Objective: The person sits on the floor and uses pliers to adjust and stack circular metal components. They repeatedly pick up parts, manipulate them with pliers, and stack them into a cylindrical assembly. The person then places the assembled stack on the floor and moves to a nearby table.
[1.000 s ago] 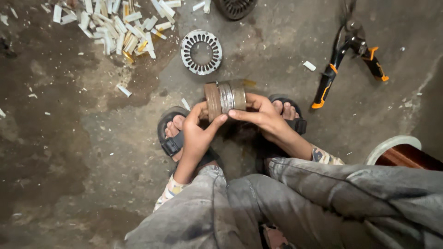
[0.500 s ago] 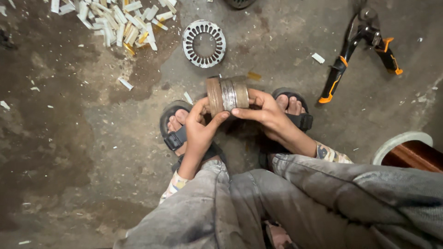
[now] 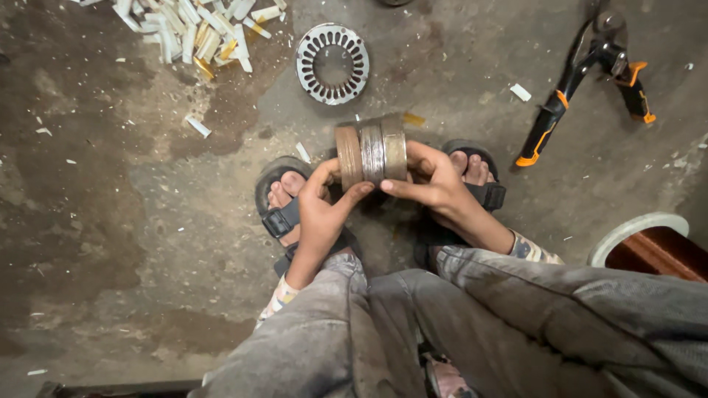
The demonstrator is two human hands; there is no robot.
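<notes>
Two hands, left hand (image 3: 318,214) and right hand (image 3: 431,184), clamped on ring stack (image 3: 371,153); fingertip grip only, stack may slip onto sandalled feet (image 3: 284,199).

Both hands, left hand (image 3: 318,214) and right hand (image 3: 435,183), grip a banded metal cylinder (image 3: 371,152) above sandalled feet. On the floor (image 3: 110,221) lie a slotted ring (image 3: 332,63), pliers (image 3: 582,81) and white scraps (image 3: 184,29).

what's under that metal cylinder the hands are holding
Under the metal cylinder, held by the left hand and right hand, lie stained concrete floor and sandalled feet; directly beneath is hidden.
</notes>
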